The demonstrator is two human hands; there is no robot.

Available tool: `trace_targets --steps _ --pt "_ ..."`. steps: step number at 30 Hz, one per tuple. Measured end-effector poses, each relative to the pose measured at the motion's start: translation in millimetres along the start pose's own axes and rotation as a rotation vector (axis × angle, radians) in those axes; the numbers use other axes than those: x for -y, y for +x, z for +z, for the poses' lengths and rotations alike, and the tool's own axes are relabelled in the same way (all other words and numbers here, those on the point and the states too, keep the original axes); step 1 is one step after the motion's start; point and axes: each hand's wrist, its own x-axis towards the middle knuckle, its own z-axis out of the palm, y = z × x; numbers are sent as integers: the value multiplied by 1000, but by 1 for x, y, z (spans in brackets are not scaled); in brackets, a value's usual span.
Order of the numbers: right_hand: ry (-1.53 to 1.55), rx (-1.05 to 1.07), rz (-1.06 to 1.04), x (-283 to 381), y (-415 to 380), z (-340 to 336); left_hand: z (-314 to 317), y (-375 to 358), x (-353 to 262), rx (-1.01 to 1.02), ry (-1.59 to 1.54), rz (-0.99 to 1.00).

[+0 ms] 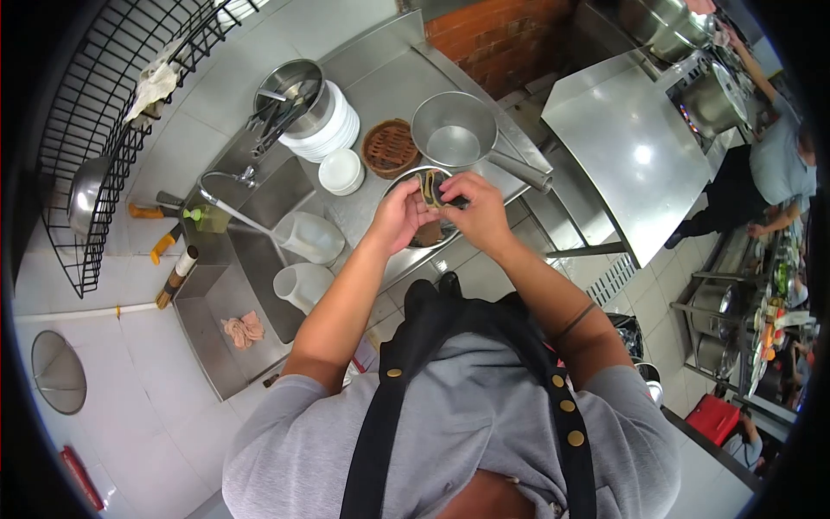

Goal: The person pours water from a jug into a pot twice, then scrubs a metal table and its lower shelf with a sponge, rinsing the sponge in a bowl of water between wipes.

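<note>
Both hands meet over a round metal bowl (451, 232) at the front edge of the steel counter. My left hand (403, 214) cups a small dark piece with yellowish edges (430, 189), its fingers curled beneath it. From the other side my right hand (478, 209) closes its fingers on the same piece. What the piece is cannot be made out. Something brownish lies in the bowl, largely hidden by the hands. Just beyond the hands are a round woven brown basket (391, 147) and a large metal pan with a long handle (451, 130).
White bowls (341, 171) and stacked white plates (333, 130) stand left of the basket, below a metal pot of utensils (294, 95). A sink with a tap (246, 177), plastic jugs (311, 238) and a pink cloth (243, 330) lie left. Another person (774, 160) stands right, past a steel table (631, 147).
</note>
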Motion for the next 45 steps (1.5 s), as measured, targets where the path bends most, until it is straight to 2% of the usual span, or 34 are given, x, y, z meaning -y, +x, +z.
trace_targets --steps 2,4,6,8,10,11,13,17,19,20,22,23,24,26,29,31,33,34,36,40,45 --pt "40 31 10 6 0 -10 13 -12 3 18 -47 99" --pt "508 112 304 8 -2 -16 17 -23 4 61 7 86" --pt "584 86 330 4 -3 -21 22 -30 3 40 232 157" --pt "662 65 352 4 -4 -25 16 -29 2 48 246 159" --pt "695 16 574 9 -1 -28 12 -28 -2 72 146 99" --pt "697 16 572 11 1 -28 13 -26 -3 71 148 100" --pt "689 -86 428 15 1 -23 17 -26 -5 -60 119 122" --pt "584 -35 402 16 0 -17 21 -23 -5 -224 228 142" --pt "603 5 427 23 4 -14 21 -24 -6 -350 452 152" --pt "605 10 427 30 4 -13 23 -24 -6 -355 451 155" --pt "421 46 322 47 4 -13 31 -28 -9 -329 662 235" --pt "359 43 311 42 4 -12 31 -31 -12 -334 660 236" --pt "359 48 308 39 6 -13 32 -32 -15 -303 551 186" --pt "639 -28 460 35 10 -15 39 -36 -22 -275 440 141" --pt "599 49 395 23 6 -14 47 -41 -24 -341 393 166" --pt "568 100 359 19 2 -12 41 -38 -22 -162 350 141" --pt "598 41 485 18 4 -13 38 -37 -17 -173 357 159" --pt "595 44 482 16 6 -14 36 -35 -16 -184 367 177" --pt "929 -139 610 12 7 -19 21 -36 -19 -126 354 143" --pt "1033 -79 764 19 8 -33 11 -39 -25 38 337 84" --pt "1136 -53 806 20 6 -30 42 -47 -29 -54 238 143"
